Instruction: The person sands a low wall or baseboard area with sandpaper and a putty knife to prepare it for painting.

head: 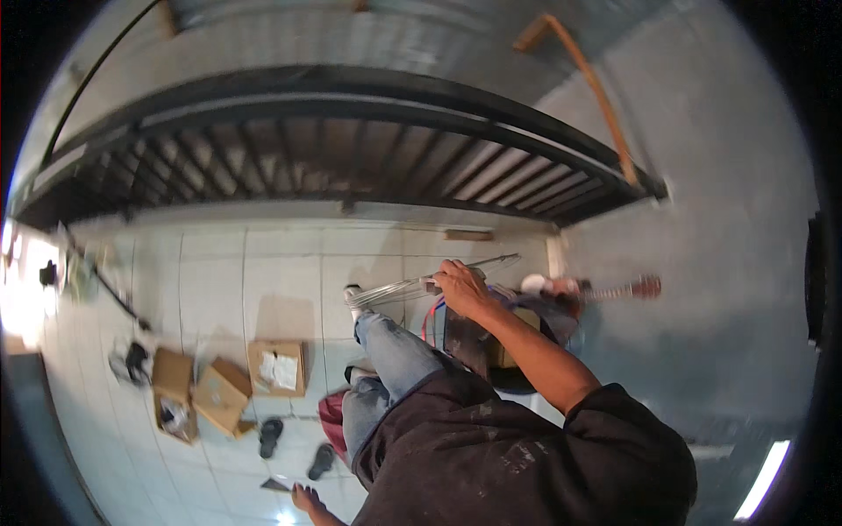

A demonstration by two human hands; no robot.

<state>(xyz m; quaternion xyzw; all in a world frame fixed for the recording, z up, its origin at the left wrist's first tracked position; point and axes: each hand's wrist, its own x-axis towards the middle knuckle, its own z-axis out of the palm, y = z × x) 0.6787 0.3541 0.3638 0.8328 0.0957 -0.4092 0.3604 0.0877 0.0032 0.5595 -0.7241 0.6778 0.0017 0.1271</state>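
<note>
My right hand (462,286) is closed around a bundle of thin metal wires or rods (395,289) in front of my body. One end of the bundle reaches left over my foot, the other sticks out right of the hand. A dark bag or bin (467,338) with red and blue cords stands under my right forearm. My left hand (306,498) is low at the bottom edge, apart from the bundle. Close to its fingers is a small dark triangular piece (275,485); whether the hand holds it cannot be seen.
A dark slatted metal bed frame (395,207) spans the view ahead. Several open cardboard boxes (276,348) and black slippers (270,437) lie on the tiled floor to the left. A maroon cloth (334,421) is beside my legs. A small guitar-like instrument (618,289) lies at the right.
</note>
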